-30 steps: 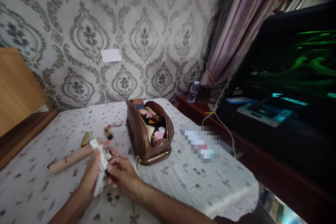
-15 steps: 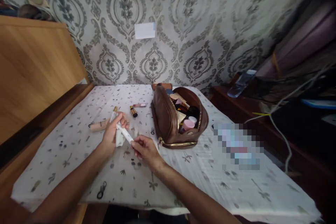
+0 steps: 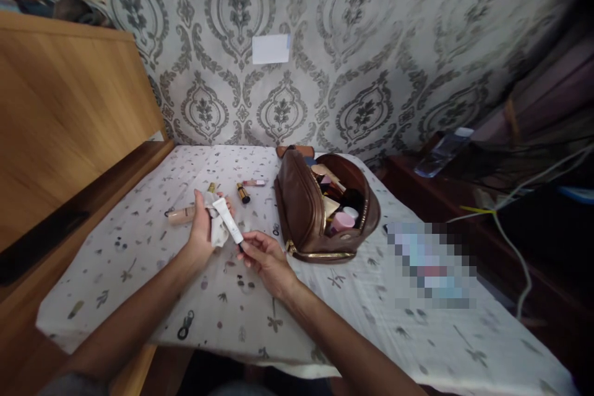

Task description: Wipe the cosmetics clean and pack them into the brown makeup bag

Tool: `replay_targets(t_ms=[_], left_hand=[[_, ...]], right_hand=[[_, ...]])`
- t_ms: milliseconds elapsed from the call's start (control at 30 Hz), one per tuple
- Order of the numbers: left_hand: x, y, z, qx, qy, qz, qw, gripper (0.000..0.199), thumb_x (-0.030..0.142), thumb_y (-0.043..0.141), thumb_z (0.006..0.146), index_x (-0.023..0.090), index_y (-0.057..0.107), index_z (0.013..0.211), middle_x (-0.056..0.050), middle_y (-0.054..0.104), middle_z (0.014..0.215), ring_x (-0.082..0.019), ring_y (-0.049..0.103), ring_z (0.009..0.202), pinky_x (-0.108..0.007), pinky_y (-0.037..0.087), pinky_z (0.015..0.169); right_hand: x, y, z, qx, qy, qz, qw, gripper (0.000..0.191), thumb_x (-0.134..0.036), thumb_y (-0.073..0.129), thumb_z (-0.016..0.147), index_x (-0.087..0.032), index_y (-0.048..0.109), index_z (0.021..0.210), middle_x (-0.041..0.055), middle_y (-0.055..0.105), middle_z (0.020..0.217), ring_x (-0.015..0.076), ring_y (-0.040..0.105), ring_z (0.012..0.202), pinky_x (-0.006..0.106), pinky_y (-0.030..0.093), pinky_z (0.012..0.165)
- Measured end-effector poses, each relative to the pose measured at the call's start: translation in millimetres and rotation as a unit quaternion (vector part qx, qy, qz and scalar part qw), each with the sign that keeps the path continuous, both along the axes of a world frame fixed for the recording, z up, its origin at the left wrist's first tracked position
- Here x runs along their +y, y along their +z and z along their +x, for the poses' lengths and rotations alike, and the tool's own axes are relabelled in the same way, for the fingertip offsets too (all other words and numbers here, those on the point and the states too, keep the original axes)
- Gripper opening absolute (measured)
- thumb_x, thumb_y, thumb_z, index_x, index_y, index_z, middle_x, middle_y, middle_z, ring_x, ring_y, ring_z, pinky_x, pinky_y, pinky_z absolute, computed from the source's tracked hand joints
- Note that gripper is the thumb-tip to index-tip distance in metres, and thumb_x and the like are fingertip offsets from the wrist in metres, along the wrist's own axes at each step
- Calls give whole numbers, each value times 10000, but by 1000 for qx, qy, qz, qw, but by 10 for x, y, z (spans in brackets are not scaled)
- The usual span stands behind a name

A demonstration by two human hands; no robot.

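Note:
In my right hand (image 3: 270, 263) is a slim white cosmetic tube (image 3: 229, 221), pinched by its dark cap end and slanting up to the left. My left hand (image 3: 200, 229) holds a crumpled white wipe (image 3: 219, 234), its thumb raised and its palm turned toward the tube. The tube's far end lies over the wipe; whether they touch I cannot tell. Behind my left hand, a beige bottle (image 3: 180, 215) lies on the patterned cloth. A small black-and-gold bottle (image 3: 243, 193) and a pinkish lip gloss tube (image 3: 254, 183) lie just beyond my hands.
An open brown makeup bag (image 3: 301, 204) full of cosmetics, including a pink jar (image 3: 342, 222), stands right of my hands. A blurred-out item (image 3: 431, 266) lies at the right. A wooden panel (image 3: 78, 93) borders the left side. A clear bottle (image 3: 443, 151) rests beyond the right edge.
My left fingers have loosened from around the tube, and its white body and dark cap now show more fully. The view has shifted slightly, moving everything rightward in the picture.

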State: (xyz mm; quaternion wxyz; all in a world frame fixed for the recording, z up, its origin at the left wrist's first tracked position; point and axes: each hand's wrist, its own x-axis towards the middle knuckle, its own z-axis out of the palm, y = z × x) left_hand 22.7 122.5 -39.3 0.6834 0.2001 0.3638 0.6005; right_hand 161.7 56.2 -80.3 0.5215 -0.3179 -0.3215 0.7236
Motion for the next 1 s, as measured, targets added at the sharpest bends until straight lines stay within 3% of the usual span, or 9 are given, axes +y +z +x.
replay_targets(t_ms=[200, 300, 433, 500, 600, 700, 800, 867, 1000], left_hand=[[-136, -175, 189, 51, -10, -58, 997, 648, 807, 424, 838, 204, 645, 925, -13, 642, 634, -183, 652, 535, -245, 477, 413], [-220, -306, 324, 115, -39, -40, 992, 663, 773, 414, 868, 172, 656, 1008, -60, 696, 744, -212, 690, 632, -255, 487, 421], [-334, -427, 384, 217, -78, 132, 964, 548, 613, 522, 914, 201, 563, 1274, -97, 717, 1115, -237, 687, 1059, -307, 582, 827], [-374, -446, 346, 275, -118, 202, 933, 549, 537, 570, 917, 228, 496, 1365, -102, 627, 1341, -243, 565, 1288, -348, 475, 1063], [-394, -444, 269, 348, -154, 240, 893, 575, 484, 609, 901, 214, 474, 1392, -108, 501, 1490, -263, 383, 1446, -385, 315, 1197], [-382, -424, 235, 383, -163, 255, 873, 513, 481, 593, 901, 186, 524, 1316, -117, 587, 1374, -278, 480, 1350, -404, 358, 1158], [-361, -403, 247, 385, -143, 275, 870, 425, 469, 557, 921, 181, 564, 1232, -89, 656, 1213, -242, 589, 1171, -370, 417, 1079], [-344, -398, 258, 377, -109, 270, 879, 415, 478, 579, 908, 180, 581, 1198, -75, 669, 1147, -226, 605, 1117, -340, 434, 1038], [-278, -394, 242, 330, -51, 209, 919, 446, 548, 649, 849, 181, 606, 1099, -44, 693, 938, -199, 652, 901, -295, 512, 823]], right_hand=[[23, -54, -64, -78, 10, 65, 995, 329, -407, 857, 633, -164, 738, 820, -13, 651, 657, 96, 555, 560, 219, 430, 548], [57, -44, -48, -99, -32, 86, 991, 262, -414, 816, 675, -182, 748, 775, -24, 633, 622, 91, 501, 530, 227, 409, 547], [109, -21, 39, -120, -112, 94, 982, 247, -422, 794, 679, -199, 757, 778, -4, 690, 686, 135, 565, 598, 270, 463, 634], [135, -23, 96, -127, -146, 92, 977, 247, -407, 792, 669, -197, 754, 792, 4, 703, 714, 154, 594, 643, 283, 477, 668], [161, -42, 164, -162, -180, 93, 966, 212, -366, 762, 678, -183, 735, 780, 7, 684, 691, 148, 571, 626, 266, 456, 626], [147, -59, 186, -268, -199, 141, 932, 117, -286, 692, 701, -176, 704, 740, 2, 639, 661, 142, 537, 615, 253, 427, 604], [94, -60, 164, -396, -222, 218, 864, 69, -191, 604, 728, -183, 672, 721, -9, 588, 674, 131, 490, 618, 243, 394, 613], [57, -60, 141, -444, -216, 252, 832, 77, -160, 575, 740, -184, 646, 722, -13, 558, 681, 128, 469, 617, 240, 375, 610], [13, -79, 94, -483, -166, 280, 813, 62, -142, 583, 749, -187, 577, 707, -20, 524, 688, 127, 456, 613, 239, 356, 601]])
